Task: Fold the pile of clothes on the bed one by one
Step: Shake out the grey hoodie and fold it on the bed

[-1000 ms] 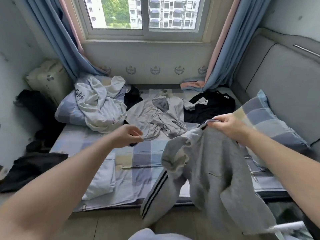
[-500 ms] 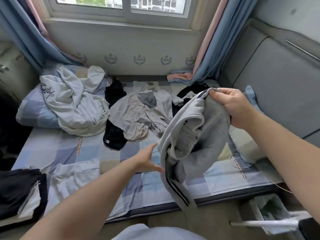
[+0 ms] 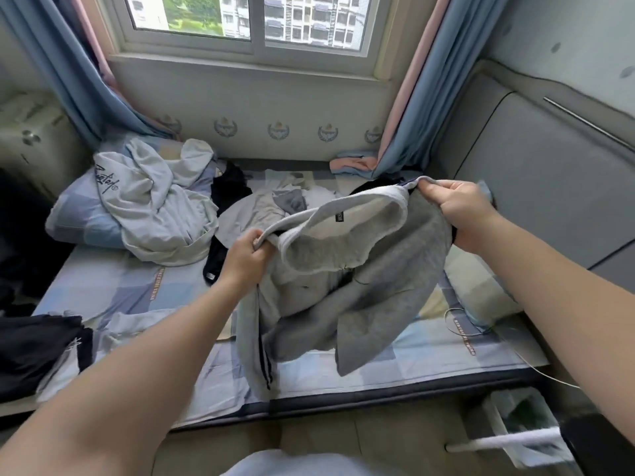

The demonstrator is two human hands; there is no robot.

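A grey fleece garment (image 3: 371, 297) with dark side stripes hangs over the bed's near half, its waistband stretched between my hands. My left hand (image 3: 245, 259) grips the band's left end. My right hand (image 3: 453, 209) grips the right end, a little higher. The lower part of the garment droops onto the checked sheet (image 3: 130, 290). Behind it lie a pale grey shirt (image 3: 254, 214), a black garment (image 3: 228, 190) and a white hoodie with script lettering (image 3: 154, 204).
A blue checked pillow (image 3: 75, 218) lies under the hoodie at the left; another pillow (image 3: 477, 286) sits at the right by the grey padded headboard (image 3: 536, 187). Dark clothes (image 3: 34, 348) lie at the bed's left front corner. A thin cable (image 3: 460, 321) trails at the right.
My left hand moved up from the sheet and took hold of the waistband. The garment, which hung bunched from my right hand, is now spread between both hands.
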